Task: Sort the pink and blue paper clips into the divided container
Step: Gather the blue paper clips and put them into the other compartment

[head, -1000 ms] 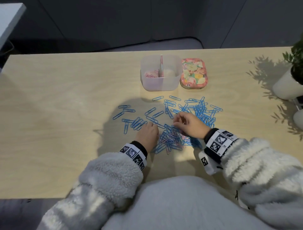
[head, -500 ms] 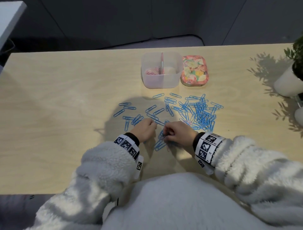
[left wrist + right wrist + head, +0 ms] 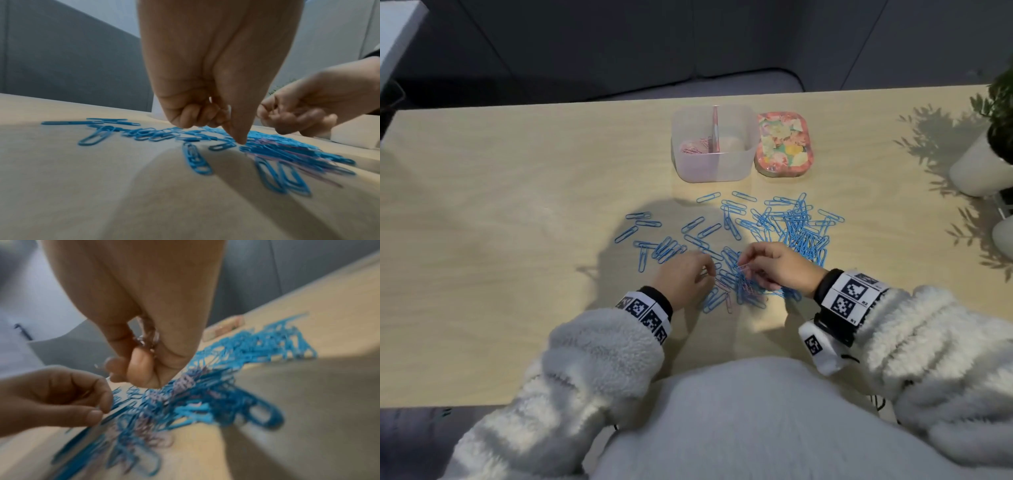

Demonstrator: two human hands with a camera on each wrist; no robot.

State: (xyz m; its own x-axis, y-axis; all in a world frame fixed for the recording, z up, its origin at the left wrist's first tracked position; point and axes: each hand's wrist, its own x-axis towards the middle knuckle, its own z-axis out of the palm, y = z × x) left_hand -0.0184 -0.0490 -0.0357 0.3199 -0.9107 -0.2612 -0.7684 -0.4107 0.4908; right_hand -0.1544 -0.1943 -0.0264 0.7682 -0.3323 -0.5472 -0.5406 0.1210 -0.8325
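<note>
Right hand [image 3: 779, 265] pinches pink clips [image 3: 147, 339]; left hand [image 3: 685, 277] curled, can't tell if grasping anything. Both over mixed pile [image 3: 739, 284] at desk [image 3: 517, 205] centre; container [image 3: 714, 142] at 12 o'clock. Risk: tangled blue clips ride along w/ pink, landing in wrong half.

Right wrist view smeared by blur: paper clips [image 3: 205, 394] run into blue and pink streaks, single clips not separable. Something pinkish and glinting tucked in the curled right hand [image 3: 144, 331], too blurred to name. Left hand [image 3: 53, 395] pinched near a thin blue streak; contact unclear. Left wrist view: near clips [image 3: 283, 175] soft, divided container [image 3: 355, 138] only a pale block, cut by the right edge. Head view: potted plant [image 3: 986, 150] cut by the right edge; pink clips [image 3: 697, 147] behind the container's frosted wall uncountable.
</note>
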